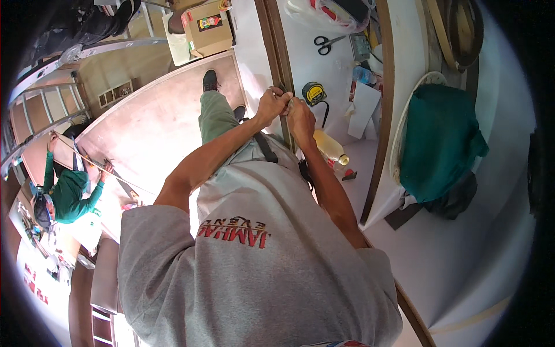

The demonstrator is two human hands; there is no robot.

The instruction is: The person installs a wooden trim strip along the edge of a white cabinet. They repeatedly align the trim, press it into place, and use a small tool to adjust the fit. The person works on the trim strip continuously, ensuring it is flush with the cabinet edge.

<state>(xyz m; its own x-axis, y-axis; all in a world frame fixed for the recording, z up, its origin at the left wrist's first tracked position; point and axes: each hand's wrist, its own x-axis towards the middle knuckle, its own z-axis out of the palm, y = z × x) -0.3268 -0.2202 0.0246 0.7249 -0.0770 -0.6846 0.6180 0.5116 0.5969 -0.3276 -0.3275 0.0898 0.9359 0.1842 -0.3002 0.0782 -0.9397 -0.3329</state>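
Note:
My left hand (pixel 272 106) and my right hand (pixel 301 120) meet in front of my waist, beside a brown wooden edge strip (pixel 276 43). The fingertips of both are pinched close together. Whatever small thing sits between them is too hidden to name. Just right of my hands, a yellow and black tape measure (pixel 315 93) rests on the white surface (pixel 300 58). A bottle with pale yellow contents (pixel 330 146) lies near my right forearm. Farther off are black-handled scissors (pixel 328 44), slightly open.
A clear plastic bag (pixel 332 16), papers (pixel 363 110) and small items crowd the white surface. Green cloth (pixel 440 144) hangs at the right. A cardboard box (pixel 209 30) stands at the far side. Metal ladders (pixel 87 53) and another person in green (pixel 72 196), holding a thin strip, are left.

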